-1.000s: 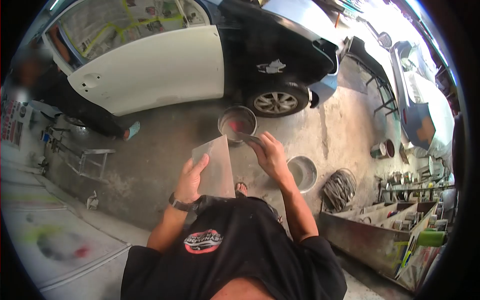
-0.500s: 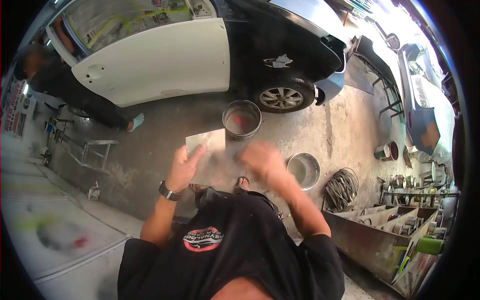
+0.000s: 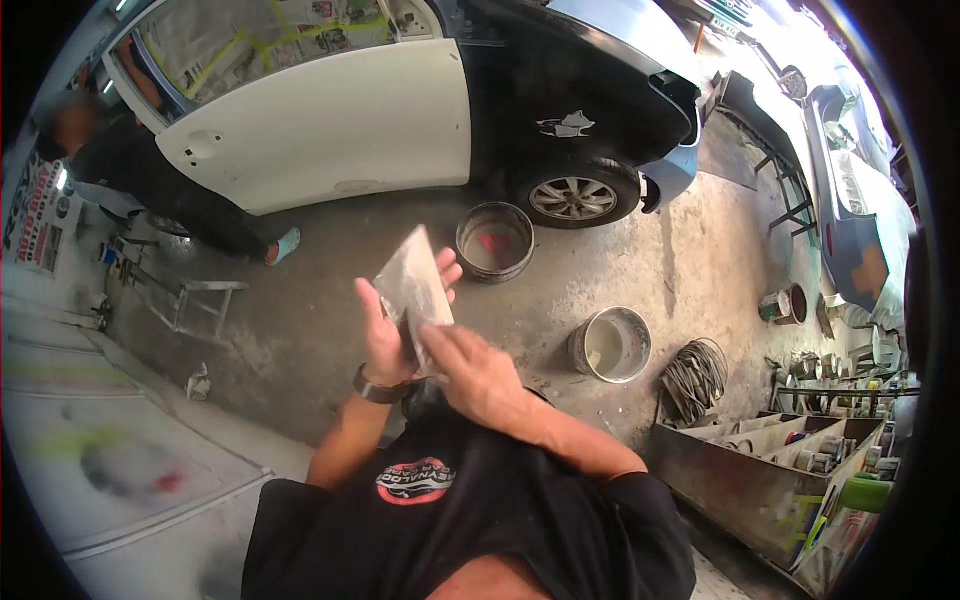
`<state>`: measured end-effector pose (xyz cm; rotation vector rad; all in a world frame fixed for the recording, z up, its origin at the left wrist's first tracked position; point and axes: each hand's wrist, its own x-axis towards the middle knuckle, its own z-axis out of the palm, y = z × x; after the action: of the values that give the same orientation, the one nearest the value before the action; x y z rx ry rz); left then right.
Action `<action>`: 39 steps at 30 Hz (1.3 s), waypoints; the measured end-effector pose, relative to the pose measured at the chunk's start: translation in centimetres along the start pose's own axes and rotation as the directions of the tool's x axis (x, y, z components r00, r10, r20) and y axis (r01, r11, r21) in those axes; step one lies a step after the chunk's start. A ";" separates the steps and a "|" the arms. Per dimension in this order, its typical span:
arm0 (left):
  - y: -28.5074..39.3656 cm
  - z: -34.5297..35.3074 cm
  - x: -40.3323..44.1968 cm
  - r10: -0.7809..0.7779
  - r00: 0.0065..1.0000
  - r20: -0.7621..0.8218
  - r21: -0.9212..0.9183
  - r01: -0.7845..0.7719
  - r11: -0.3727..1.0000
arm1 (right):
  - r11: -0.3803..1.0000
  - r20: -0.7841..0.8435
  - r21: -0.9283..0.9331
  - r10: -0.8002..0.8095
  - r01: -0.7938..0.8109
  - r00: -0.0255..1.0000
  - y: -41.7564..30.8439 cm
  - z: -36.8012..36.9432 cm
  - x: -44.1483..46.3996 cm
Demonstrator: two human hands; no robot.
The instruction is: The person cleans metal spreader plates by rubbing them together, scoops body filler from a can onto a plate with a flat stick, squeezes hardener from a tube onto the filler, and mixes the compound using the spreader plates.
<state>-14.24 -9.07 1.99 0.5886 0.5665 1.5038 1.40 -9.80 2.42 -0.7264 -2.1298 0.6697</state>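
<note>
Board lies across the open left grip, between thumb and fingers.

Ok, headcount time lol. Hands: two, left hand plus right hand. Flat plates: one. Watches: one. Floor buckets: two, dark bucket and pale bucket. Cable coils: one. White car doors: one. Wheels on black-panelled car: one clearly visible. Co-workers: one. Teal shoes: one. Shirt logos: one. Cans on right-hand shelving: several, too small for exact count, sorry folks.
</note>
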 end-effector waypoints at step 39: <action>2.9 -2.7 -0.5 0.155 0.978 -0.141 -0.399 -0.199 0.895 | 0.955 -0.039 -0.221 -0.212 0.199 0.976 0.2 -0.4 0.6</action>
<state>-18.19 -9.56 1.95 0.2354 0.2627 1.7737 1.52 -9.16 2.82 -0.6184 -2.2041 0.3032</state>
